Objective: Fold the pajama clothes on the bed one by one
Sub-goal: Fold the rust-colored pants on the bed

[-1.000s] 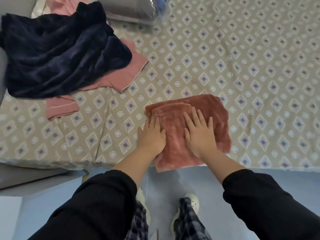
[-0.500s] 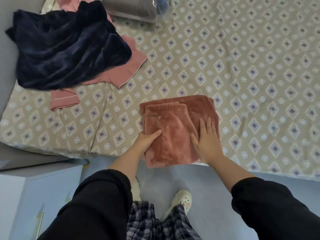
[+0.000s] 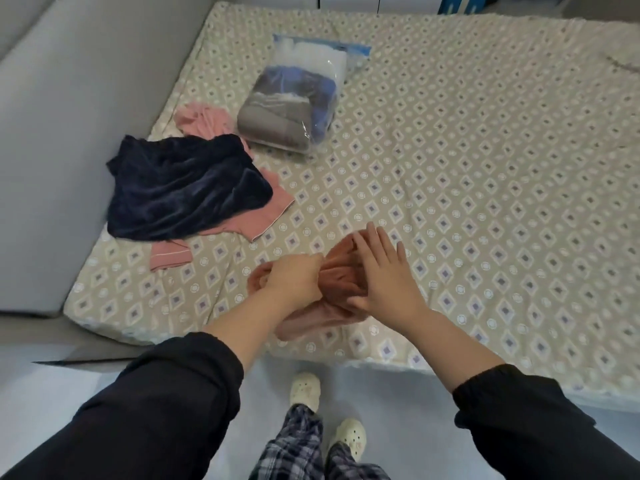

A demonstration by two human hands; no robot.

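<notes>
A folded rust-pink fleece garment is bunched and partly lifted near the bed's front edge. My left hand grips its left part with curled fingers. On its right side rests my right hand, fingers spread and straight, thumb tucked under a fold. A crumpled navy fleece garment lies at the left of the bed on top of a light pink pajama piece. Another bit of pink cloth shows behind the navy one.
The bed has a beige diamond-patterned sheet. A clear plastic bag of folded clothes lies at the back left. A grey padded wall runs along the left side. My feet in white clogs stand on the floor.
The view has pulled back and up. The flat folded rust-pink garment is now bunched and raised; my left hand closed on it and my right hand shifted over its right side.
</notes>
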